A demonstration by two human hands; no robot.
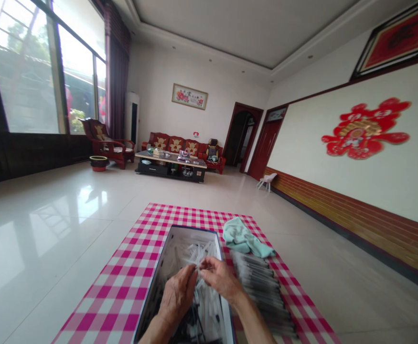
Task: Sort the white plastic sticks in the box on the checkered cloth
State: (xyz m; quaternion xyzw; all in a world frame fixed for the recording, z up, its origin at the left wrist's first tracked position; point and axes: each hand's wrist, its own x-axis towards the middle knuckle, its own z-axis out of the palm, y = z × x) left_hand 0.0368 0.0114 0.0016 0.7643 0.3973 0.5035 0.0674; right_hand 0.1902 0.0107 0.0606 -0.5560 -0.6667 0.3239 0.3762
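Note:
Both hands are over an open box (226, 306) with a dark blue rim. My left hand (180, 291) has its fingers pinched together. Meeting it fingertip to fingertip, my right hand (219, 277) is pinched as well. Whatever they hold between them is too small and blurred to name. Inside the box lie loose clear plastic tubes (206, 306) that look like pen barrels, with thin black pieces (190, 322) nearer me. Right of the box is a blurred stack of slim, pen-like sticks (261, 286) with dark ends, laid side by side.
A pink-and-white checked cloth (119, 272) covers the table. Behind the stack lies a crumpled mint-green cloth (242, 236). Across the tiled floor stand a low coffee table (169, 165), a red wooden sofa (187, 143), an armchair (108, 143) and a small white stool (267, 181).

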